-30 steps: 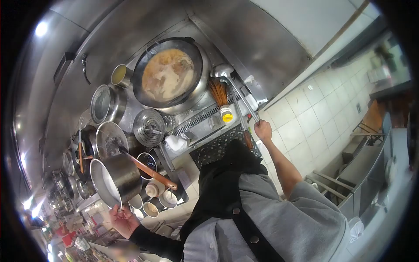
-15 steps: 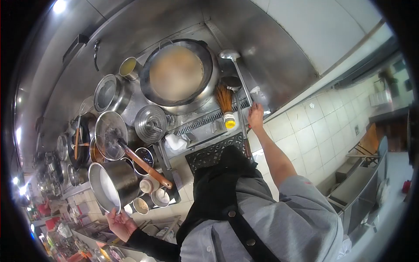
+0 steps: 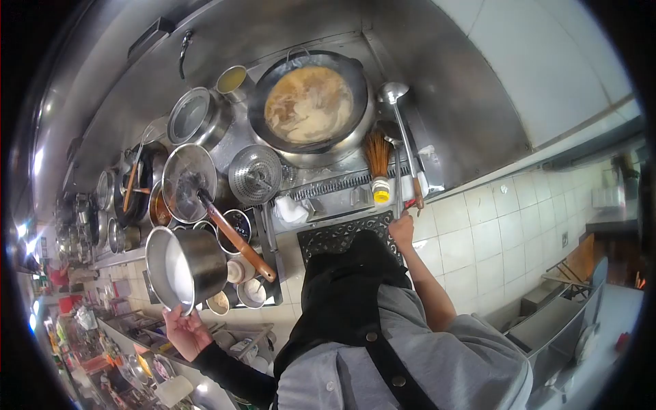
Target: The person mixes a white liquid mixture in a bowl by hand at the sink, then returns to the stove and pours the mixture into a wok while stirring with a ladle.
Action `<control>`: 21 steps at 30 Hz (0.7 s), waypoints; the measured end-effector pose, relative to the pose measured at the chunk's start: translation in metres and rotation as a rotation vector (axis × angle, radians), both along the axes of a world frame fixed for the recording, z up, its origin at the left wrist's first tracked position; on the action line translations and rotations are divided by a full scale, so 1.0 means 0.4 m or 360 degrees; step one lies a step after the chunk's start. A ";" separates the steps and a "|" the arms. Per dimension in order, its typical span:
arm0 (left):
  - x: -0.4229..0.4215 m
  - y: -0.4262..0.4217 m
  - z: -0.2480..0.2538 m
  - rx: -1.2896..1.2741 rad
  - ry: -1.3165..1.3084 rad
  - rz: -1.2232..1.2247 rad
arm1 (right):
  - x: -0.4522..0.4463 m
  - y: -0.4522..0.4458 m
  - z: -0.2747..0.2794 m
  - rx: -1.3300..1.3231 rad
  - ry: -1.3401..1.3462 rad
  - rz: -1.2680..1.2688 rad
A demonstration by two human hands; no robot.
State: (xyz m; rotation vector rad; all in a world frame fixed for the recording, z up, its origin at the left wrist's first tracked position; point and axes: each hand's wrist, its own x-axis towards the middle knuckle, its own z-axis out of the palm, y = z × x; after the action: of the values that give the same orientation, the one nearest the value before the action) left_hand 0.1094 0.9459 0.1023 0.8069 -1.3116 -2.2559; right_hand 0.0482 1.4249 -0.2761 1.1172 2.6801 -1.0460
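My left hand [image 3: 184, 333] is closed on the near rim of a deep steel pot [image 3: 207, 263]; the pot is tilted and has something white inside. At the stove's front edge, my right hand [image 3: 402, 231] is closed around the handle end of a long-handled tool [image 3: 398, 183] with a dark rounded head. Beside that tool lies a steel ladle [image 3: 404, 123] with a wooden handle. A bamboo wok brush [image 3: 377, 156] is on its other side. The large wok [image 3: 257, 113] holds brown liquid with pale foamy patches.
Left of the wok are a perforated skimmer [image 3: 255, 175], a lidded pot [image 3: 220, 127], a cup of yellow liquid [image 3: 234, 79], and a wooden-handled strainer [image 3: 236, 236]. Small containers [image 3: 253, 292] sit near the pot. A white cloth [image 3: 291, 210] lies at the front edge.
My right hand has left the steel ladle's handle and moved toward me, onto the dark-headed tool's handle. My left hand still holds the pot rim. The view has shifted slightly.
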 end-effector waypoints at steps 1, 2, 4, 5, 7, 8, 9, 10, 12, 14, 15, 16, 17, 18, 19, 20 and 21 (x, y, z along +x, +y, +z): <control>0.001 -0.008 -0.006 -0.0011 0.0002 0.0005 | 0.009 -0.006 -0.006 0.0071 0.0028 -0.0014; -0.016 0.004 -0.003 -0.0023 0.0013 -0.0005 | 0.010 -0.016 0.025 0.0141 0.0064 -0.0041; -0.048 0.008 -0.005 -0.0003 0.0034 0.0013 | 0.017 -0.019 0.048 0.0159 0.0147 -0.0064; -0.055 -0.007 -0.008 -0.0001 0.0066 -0.0042 | 0.028 -0.030 0.063 0.0103 0.0166 -0.0058; -0.068 -0.019 -0.026 0.0041 0.0141 -0.0129 | 0.037 -0.025 0.130 0.0026 0.0213 -0.0023; -0.072 -0.026 -0.039 0.0024 0.0102 -0.0111 | 0.045 -0.019 0.120 0.0077 0.0294 0.0009; -0.093 -0.021 -0.043 0.0008 0.0062 -0.0093 | 0.053 -0.014 0.137 0.0060 0.0329 0.0027; -0.116 -0.014 -0.042 -0.0011 0.0020 -0.0072 | 0.062 -0.011 0.159 0.0040 0.0362 0.0049; -0.150 0.004 -0.028 -0.0010 0.0012 -0.0096 | 0.077 -0.013 0.184 0.0096 0.0512 0.0111; -0.172 0.007 -0.021 -0.0031 -0.0008 -0.0134 | 0.082 -0.021 0.269 -0.0226 0.0407 -0.0007; -0.184 0.003 -0.021 -0.0046 -0.0014 -0.0152 | 0.080 -0.027 0.322 -0.0391 0.0357 -0.0068; -0.196 -0.006 -0.023 -0.0091 -0.0093 -0.0198 | 0.079 -0.033 0.365 -0.0460 0.0431 -0.0038; -0.206 -0.012 -0.029 -0.0072 -0.0078 -0.0210 | 0.071 -0.041 0.413 -0.0566 0.0447 -0.0011; -0.215 -0.017 -0.037 -0.0057 -0.0068 -0.0221 | 0.055 -0.049 0.463 -0.0678 0.0457 0.0014; -0.224 -0.021 -0.043 -0.0044 -0.0059 -0.0234 | 0.037 -0.054 0.503 -0.0791 0.0466 0.0037; -0.231 -0.015 -0.045 -0.0021 -0.0041 -0.0194 | 0.016 -0.057 0.528 -0.0877 0.0517 0.0097; -0.238 -0.018 -0.049 -0.0003 -0.0034 -0.0199 | -0.012 -0.063 0.558 -0.0874 0.0521 0.0126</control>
State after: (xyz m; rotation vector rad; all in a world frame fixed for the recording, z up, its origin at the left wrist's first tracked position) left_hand 0.0144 0.9389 0.0826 0.7698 -1.4102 -2.3475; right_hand 0.0436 1.3997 -0.0531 0.7791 2.3614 -1.9286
